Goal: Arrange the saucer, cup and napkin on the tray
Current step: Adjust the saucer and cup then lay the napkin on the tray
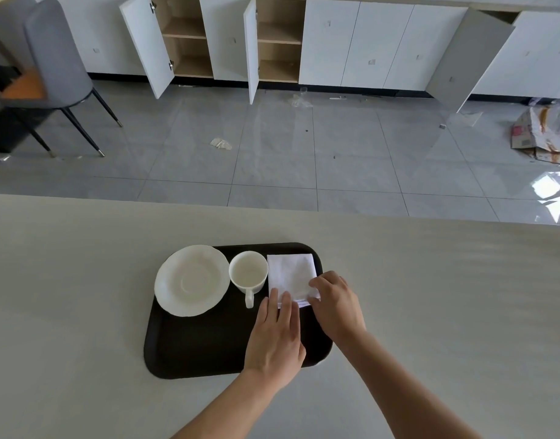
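A black tray [202, 343] lies on the pale table. At its far left a white saucer [191, 280] overhangs the rim. A white cup [248, 275] stands upright beside it, handle toward me. A folded white napkin [289, 274] lies flat in the far right corner. My left hand [275, 337] rests flat, fingers extended, fingertips on the napkin's near edge. My right hand [335, 302] curls over the napkin's near right corner and pinches it; that corner is partly hidden.
The pale table [82, 296] ends at a far edge with grey tiled floor beyond. A grey chair [50, 64] stands at far left, white cabinets [351, 42] with open doors along the back, flattened cardboard [544, 134] at right.
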